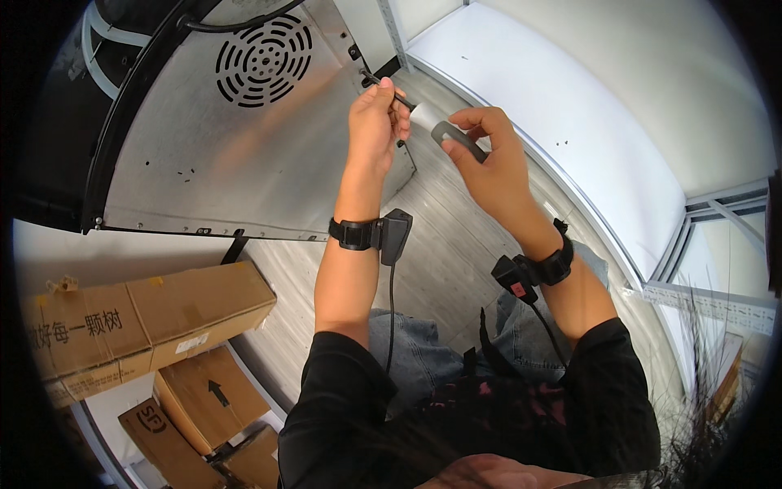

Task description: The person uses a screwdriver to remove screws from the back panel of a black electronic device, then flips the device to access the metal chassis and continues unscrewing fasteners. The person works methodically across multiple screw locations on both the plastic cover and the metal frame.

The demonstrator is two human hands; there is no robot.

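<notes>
My left hand (376,126) pinches the rod (403,100) of the screwdriver (423,116); my right hand (498,155) holds its handle (460,143). Its tip is by the metal panel (220,167)'s edge; I can't tell what's done or left.

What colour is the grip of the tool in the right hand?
The grip is dark grey, with a whitish section in front; head view.

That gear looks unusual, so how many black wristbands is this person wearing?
2: one black wristband on the arm behind the left hand, the other wristband on the arm behind the right hand. Both show.
</notes>
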